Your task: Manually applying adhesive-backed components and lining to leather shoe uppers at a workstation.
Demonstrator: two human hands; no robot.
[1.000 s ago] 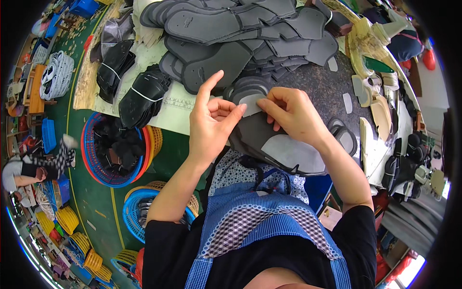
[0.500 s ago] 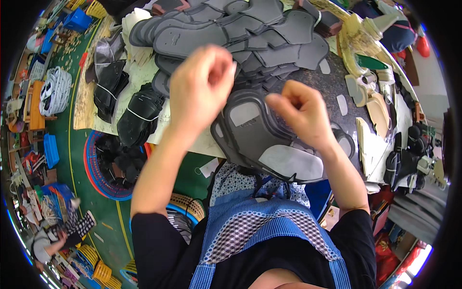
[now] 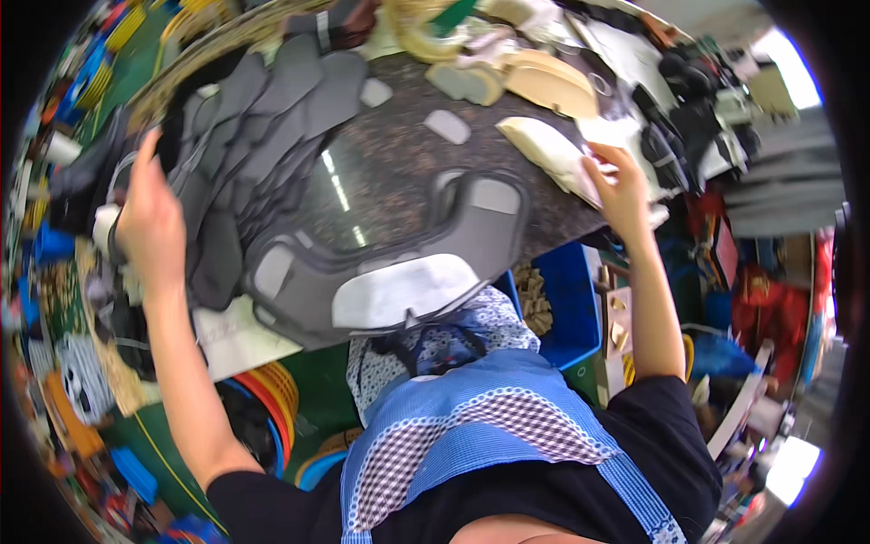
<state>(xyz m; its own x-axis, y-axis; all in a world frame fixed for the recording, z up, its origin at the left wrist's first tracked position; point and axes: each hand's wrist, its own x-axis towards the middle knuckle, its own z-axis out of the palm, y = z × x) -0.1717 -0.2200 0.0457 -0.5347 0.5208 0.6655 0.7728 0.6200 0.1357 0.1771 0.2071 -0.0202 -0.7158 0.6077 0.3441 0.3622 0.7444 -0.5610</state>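
Observation:
In front of me, a dark grey stack of curved, flat cut pieces [image 3: 362, 263] lies at the table's near edge, with a pale oval patch [image 3: 408, 292] on top. My right hand [image 3: 625, 192] is at the stack of cream-white curved pieces [image 3: 548, 159] on the right, thumb and fingers pinching the edge of a white piece. Over on the left, my left hand [image 3: 152, 227] is smeared by motion beside the overlapping pile of grey cut pieces [image 3: 258, 118]. One finger points up; the others are unclear. A small white thing [image 3: 106, 220] shows against that hand.
Small pale patches [image 3: 447, 127] lie on the dark speckled tabletop [image 3: 381, 154]. Beige moulded pieces [image 3: 550, 83] and black bundles [image 3: 666, 136] stand at the far right. A blue bin [image 3: 575, 313] is under the right edge; an orange-rimmed basket [image 3: 276, 399] stands below left.
My view has turned to the right. Both hands have left the space above the grey stack and spread apart: the right to the white pieces, the left to the far left.

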